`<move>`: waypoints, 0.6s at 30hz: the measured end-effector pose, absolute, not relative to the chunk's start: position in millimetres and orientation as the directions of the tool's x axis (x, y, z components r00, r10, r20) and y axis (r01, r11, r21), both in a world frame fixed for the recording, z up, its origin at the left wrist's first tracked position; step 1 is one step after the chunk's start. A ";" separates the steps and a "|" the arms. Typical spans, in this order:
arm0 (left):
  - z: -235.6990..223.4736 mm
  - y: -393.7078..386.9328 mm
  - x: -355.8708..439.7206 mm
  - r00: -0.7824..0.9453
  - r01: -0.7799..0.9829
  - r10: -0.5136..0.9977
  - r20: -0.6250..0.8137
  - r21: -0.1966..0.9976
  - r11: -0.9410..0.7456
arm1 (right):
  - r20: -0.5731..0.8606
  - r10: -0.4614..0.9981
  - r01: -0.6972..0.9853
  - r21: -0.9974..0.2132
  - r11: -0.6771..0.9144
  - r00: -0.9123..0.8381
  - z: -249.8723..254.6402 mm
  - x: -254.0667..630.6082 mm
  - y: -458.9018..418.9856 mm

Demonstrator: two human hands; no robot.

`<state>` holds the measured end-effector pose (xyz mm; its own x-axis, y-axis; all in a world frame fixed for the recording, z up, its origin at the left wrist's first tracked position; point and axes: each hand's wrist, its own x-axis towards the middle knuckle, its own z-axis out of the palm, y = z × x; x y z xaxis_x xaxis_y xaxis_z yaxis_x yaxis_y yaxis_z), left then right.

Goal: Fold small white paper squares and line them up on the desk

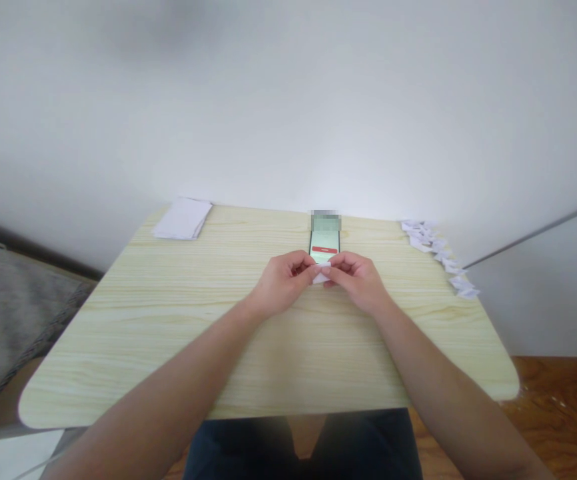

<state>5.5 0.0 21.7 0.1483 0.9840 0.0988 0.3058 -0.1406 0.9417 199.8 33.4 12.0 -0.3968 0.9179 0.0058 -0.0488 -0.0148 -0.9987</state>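
My left hand (284, 281) and my right hand (357, 279) meet over the middle of a pale wooden table (168, 347). Both pinch a small folded piece of white paper (321, 275) between thumbs and fingertips, just above the tabletop. Right behind the paper lies a phone (325, 241) with a lit green screen and a red bar on it.
A stack of white paper sheets (182, 219) lies at the table's far left corner. Several small folded white paper pieces (441, 257) line the far right edge. A white wall stands behind the table; a grey cushion (8, 313) is at left, wooden floor at right.
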 end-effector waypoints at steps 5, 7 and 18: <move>22.6 0.4 3.8 0.227 0.244 0.972 0.058 0.963 -0.114 | 0.036 0.906 -0.044 -0.999 0.020 -0.422 13.0 200.9 34.1; 22.5 0.3 3.0 0.259 0.228 0.965 0.047 0.968 -0.108 | 0.050 0.902 -0.025 -0.999 0.044 -0.429 15.7 201.8 33.7; 20.6 -0.1 3.4 0.168 0.255 0.982 0.084 0.959 -0.126 | 0.050 0.910 0.033 -0.997 0.070 -0.411 18.8 201.6 31.6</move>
<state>3.4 -0.1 20.6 0.1684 0.9821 0.0844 0.2550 -0.1261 0.9587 201.6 31.6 18.8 -0.4110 0.9103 0.0501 0.0332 0.0699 -0.9970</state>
